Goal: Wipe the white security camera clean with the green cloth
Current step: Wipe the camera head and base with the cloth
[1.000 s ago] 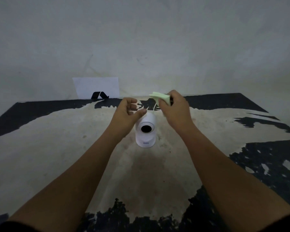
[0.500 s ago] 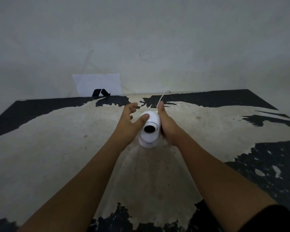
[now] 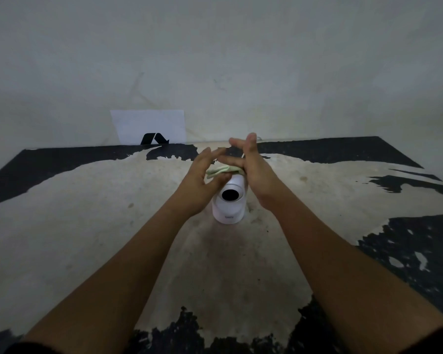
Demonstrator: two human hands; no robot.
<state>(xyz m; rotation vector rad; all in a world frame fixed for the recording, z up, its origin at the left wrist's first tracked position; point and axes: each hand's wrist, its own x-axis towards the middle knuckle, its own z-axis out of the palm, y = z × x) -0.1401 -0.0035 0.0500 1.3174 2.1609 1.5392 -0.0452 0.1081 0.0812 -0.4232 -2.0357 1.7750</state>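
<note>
- The camera is a smooth, glossy white plastic piece: a rounded head with a round black lens on a short cylindrical base. It stands upright on the counter, low between the two hands.
- The cloth is pale green, soft and folded into a flat, rumpled pad. It lies on top of the camera's head, just under the fingers of both hands.
- The left hand is loosely open, fingers stretched forward and slightly spread. Its thumb presses against the cloth's near edge and the upper left of the head.
- The right hand is open too, palm turned inward beside the head, fingers raised. One finger reaches left across the top of the cloth; whether it pinches the fabric cannot be told.
- The counter has a worn, matte surface, with pale bare patches showing through ragged, flaking black paint.
- Beyond the left hand, a white card with a black mark leans against the rough pale wall.
</note>
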